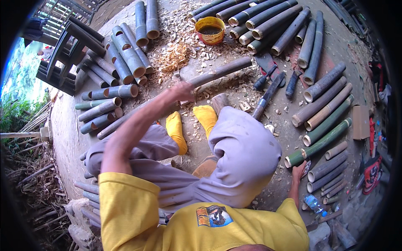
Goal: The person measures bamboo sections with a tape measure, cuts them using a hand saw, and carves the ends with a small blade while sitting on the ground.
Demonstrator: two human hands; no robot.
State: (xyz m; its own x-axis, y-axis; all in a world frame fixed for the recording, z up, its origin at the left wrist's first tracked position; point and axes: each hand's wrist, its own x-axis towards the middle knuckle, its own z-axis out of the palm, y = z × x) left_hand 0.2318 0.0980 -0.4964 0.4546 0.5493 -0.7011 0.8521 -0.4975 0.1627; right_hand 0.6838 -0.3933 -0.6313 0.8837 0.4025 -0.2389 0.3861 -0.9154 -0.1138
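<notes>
My left hand (183,92) is closed round a long brown bamboo pole (222,72), which slants across my lap from lower left to upper right. The forearm covers part of the pole, and the hand is a little blurred. Out to the right, my right hand (297,171) is low near the pale cut end of a green bamboo tube (320,142). Its fingers look curled at a small pale-and-dark piece (307,167), too small to name. Beyond my left hand lie curly wood shavings (172,58). A short wooden block (219,101) stands by my yellow-socked foot (205,119).
Several cut bamboo tubes lie at the upper right (272,23) and upper left (127,54), some notched. A yellow-red tub (209,30) holds dark liquid. A long-bladed knife (270,94) and a dark-handled tool (292,83) lie right of centre. A plastic bottle (315,205) is at lower right.
</notes>
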